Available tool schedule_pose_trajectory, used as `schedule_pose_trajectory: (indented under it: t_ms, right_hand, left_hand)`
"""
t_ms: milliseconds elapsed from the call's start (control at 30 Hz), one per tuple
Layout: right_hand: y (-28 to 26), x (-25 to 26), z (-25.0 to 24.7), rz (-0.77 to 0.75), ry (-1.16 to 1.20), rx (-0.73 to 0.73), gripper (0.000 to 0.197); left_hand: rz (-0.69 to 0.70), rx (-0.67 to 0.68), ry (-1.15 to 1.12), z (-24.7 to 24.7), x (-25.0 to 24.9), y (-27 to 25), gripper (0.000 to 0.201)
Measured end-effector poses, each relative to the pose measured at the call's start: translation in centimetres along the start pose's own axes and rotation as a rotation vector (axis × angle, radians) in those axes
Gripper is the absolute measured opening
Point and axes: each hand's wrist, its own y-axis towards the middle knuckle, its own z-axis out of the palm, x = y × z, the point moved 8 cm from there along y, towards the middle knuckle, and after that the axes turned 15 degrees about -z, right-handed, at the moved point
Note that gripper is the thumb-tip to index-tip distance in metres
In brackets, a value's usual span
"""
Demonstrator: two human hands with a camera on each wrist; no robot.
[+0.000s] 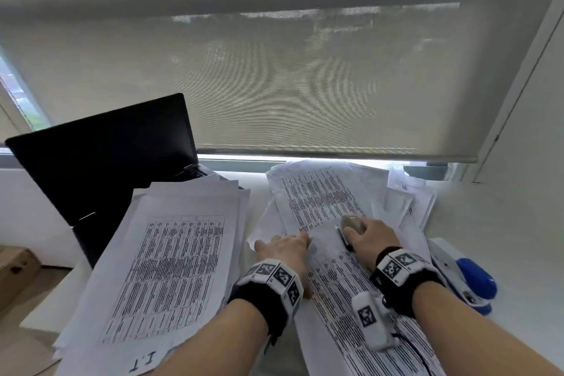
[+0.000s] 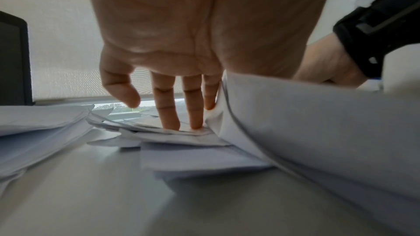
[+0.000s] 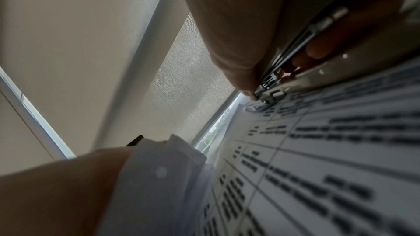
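Stapling printed sheets (image 1: 345,290) at lower centre.
On their top edge the right hand (image 1: 372,238) grips the stapler (image 1: 351,223); the left hand (image 1: 283,249), fingers straight, presses them down just beside it.

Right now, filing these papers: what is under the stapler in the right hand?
Under the stapler, gripped by the right hand, lies a printed sheet atop more papers; whatever is below those is covered.
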Motion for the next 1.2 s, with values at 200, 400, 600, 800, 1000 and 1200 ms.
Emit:
schedule_pose_trajectory:
  t_ms: [200, 400, 600, 800, 1000, 1200]
  right_hand:
    - [-0.3, -0.7, -0.4, -0.030, 0.070, -0.071, 0.031]
    - [0.0, -1.1, 0.0, -0.023, 0.031, -0.044, 0.027]
    - [0.8, -1.7, 0.7, -0.010, -0.039, -0.043, 0.025]
    - [1.0, -2.0, 1.0, -0.029, -0.032, -0.048, 0.022]
    - [0.6, -1.4, 0.6, -0.059, -0.036, -0.059, 0.016]
    - [1.5, -1.0, 1.0, -0.038, -0.060, -0.043, 0.031]
  left_hand:
    - [0.013, 0.043, 0.033, -0.3, -0.4, 0.1, 0.085]
    - [0.125, 0.136, 0.013, -0.6, -1.3, 0.4, 0.133]
    - [0.167, 0.205, -0.076, -1.4, -3.7, 2.4, 0.118]
    - [0.142, 0.259, 0.033, -0.7, -3.9, 3.6, 0.114]
    - [0.143, 0.269, 0.077, -0.6, -4.3, 3.5, 0.117]
    - [0.172, 0.256, 0.037, -0.9, -4.3, 3.2, 0.110]
